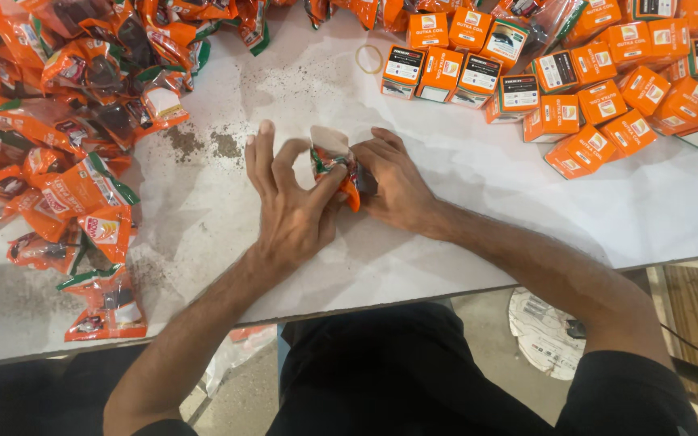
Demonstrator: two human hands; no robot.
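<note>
Orange pouch (334, 165) pinched between left hand (288, 206) and right hand (393, 186) — both grips closed on it, bare white table (478, 234) toward the near edge.

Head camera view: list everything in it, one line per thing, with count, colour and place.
Packet: one, orange with green and clear film, at table centre, pinched between both hands.
Pile of packets: many, orange with green edges, spread over the table's left side.
Small boxes: many, orange with dark and white panels, heaped at the upper right.
Rubber band: one, tan, lying near the boxes at top centre.
Dark crumbs: scattered patch, left of centre.
Table: one, white.
Left hand: one, fingers spread, thumb on the packet.
Right hand: one, gripping the packet's right side.
</note>
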